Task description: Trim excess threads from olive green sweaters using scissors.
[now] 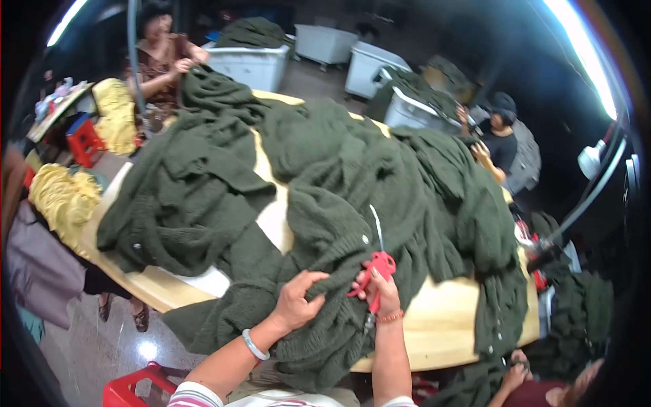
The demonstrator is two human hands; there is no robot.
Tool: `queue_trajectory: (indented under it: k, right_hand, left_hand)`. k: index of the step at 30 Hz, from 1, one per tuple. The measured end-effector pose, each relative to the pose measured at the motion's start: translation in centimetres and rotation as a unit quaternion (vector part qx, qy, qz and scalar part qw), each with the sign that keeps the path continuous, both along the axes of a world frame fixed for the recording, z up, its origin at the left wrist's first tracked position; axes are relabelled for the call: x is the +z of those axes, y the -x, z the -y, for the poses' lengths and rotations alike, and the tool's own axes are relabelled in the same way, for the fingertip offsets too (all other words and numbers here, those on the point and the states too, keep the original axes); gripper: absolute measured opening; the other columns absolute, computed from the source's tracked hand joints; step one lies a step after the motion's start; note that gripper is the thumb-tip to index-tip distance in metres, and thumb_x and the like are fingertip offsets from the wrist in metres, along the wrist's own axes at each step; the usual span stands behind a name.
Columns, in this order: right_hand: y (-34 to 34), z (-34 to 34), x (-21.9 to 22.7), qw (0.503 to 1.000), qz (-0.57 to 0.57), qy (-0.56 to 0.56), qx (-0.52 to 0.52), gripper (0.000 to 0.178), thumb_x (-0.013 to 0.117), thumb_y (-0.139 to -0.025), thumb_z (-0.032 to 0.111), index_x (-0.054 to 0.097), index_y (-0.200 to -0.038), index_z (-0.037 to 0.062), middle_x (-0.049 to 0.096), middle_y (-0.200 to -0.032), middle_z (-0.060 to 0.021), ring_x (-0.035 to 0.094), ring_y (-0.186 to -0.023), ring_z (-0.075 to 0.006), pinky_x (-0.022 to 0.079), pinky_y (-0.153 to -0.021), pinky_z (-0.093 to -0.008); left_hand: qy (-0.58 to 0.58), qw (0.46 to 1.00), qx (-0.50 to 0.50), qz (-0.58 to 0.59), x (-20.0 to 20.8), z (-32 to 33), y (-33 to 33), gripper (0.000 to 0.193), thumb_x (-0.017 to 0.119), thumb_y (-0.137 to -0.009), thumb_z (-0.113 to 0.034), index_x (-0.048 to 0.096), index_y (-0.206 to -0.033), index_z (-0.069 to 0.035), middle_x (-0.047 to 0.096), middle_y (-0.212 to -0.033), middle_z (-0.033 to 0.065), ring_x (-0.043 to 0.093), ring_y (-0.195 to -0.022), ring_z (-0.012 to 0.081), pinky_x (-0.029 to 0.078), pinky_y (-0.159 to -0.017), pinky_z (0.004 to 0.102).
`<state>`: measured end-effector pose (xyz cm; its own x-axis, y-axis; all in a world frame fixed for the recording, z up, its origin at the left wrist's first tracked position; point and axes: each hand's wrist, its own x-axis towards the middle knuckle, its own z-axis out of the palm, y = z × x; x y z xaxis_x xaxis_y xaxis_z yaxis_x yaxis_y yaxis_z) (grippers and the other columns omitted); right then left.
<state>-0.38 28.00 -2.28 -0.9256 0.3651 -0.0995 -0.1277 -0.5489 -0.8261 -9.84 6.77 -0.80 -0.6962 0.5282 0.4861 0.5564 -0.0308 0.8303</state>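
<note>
A dark green knitted garment [339,234] with round light buttons lies in front of me, its near end hanging over the table edge toward my lap. My left hand [298,300] is closed on a fold of it. In my right hand [380,293] is a pair of red-handled scissors [381,263], held just above the cloth, with a slim metal blade pointing away from me. How far the blades are parted I cannot make out. Another green garment heap [183,183] lies to the left, and more green knitwear [468,197] is spread to the right.
The pale wooden table [441,319] carries the heaps. Other people work around it, at the far left, far right and near right. A red stool [139,386] stands by its near left side. White bins [247,66] are behind. Yellow fabric [64,200] lies left.
</note>
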Motion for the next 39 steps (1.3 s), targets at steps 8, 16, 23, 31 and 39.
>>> queue_trajectory:
  k: [8, 16, 23, 31, 39]
  right_hand:
    - [-1.1, -1.3, -2.1, 1.000, -0.019, 0.000, -0.012, 0.039, 0.055, -0.098, 0.032, 0.048, -0.128, 0.0081, 0.056, -0.088, -0.0042, 0.058, -0.075, -0.0193, 0.045, -0.053, -0.0270]
    - [-1.9, -0.2, 1.1, 0.999, 0.020, -0.028, -0.017, 0.037, 0.054, -0.100, 0.025, 0.043, -0.131, 0.0088, 0.060, -0.096, -0.0081, 0.061, -0.082, -0.0220, 0.050, -0.061, -0.0274]
    - [-1.6, -1.5, 0.3, 0.999, -0.022, -0.048, 0.003, 0.046, 0.060, -0.096, 0.028, 0.037, -0.133, 0.0126, 0.059, -0.102, -0.0089, 0.059, -0.079, -0.0246, 0.052, -0.059, -0.0341]
    - [-0.4, -9.4, -3.8, 0.972, 0.044, -0.135, 0.189, 0.032, 0.049, -0.099, 0.039, 0.042, -0.121, 0.0162, 0.058, -0.100, -0.0088, 0.059, -0.083, -0.0268, 0.052, -0.068, -0.0473]
    - [-0.4, -11.5, -5.4, 0.977, 0.086, 0.006, 0.197, 0.040, 0.044, -0.098, 0.048, 0.042, -0.128, 0.0212, 0.056, -0.108, -0.0077, 0.055, -0.097, -0.0316, 0.051, -0.077, -0.0521]
  left_hand:
    - [-0.004, 1.000, -0.014, 0.001, -0.9, -1.2, -0.6, 0.037, 0.066, -0.078, -0.007, 0.061, -0.114, -0.005, 0.064, -0.104, 0.0124, 0.064, -0.098, 0.0259, 0.050, -0.085, 0.0329]
    - [-0.051, 0.998, 0.031, -0.027, -1.7, -2.0, -1.7, 0.032, 0.068, -0.074, -0.008, 0.064, -0.106, -0.006, 0.066, -0.099, 0.0133, 0.066, -0.092, 0.0297, 0.051, -0.078, 0.0370]
    - [-0.090, 0.995, 0.024, -0.022, -0.7, -1.8, -1.7, 0.029, 0.067, -0.074, -0.009, 0.065, -0.103, -0.007, 0.067, -0.094, 0.0126, 0.066, -0.088, 0.0294, 0.052, -0.075, 0.0365]
    - [-0.111, 0.993, 0.016, -0.022, -0.1, -1.5, -1.1, 0.025, 0.067, -0.075, -0.010, 0.064, -0.099, -0.008, 0.065, -0.090, 0.0134, 0.065, -0.084, 0.0334, 0.051, -0.071, 0.0398]
    - [-0.104, 0.994, 0.016, -0.030, 0.0, -1.2, -1.5, 0.025, 0.066, -0.075, -0.010, 0.063, -0.100, -0.008, 0.064, -0.089, 0.0134, 0.065, -0.083, 0.0342, 0.051, -0.070, 0.0401]
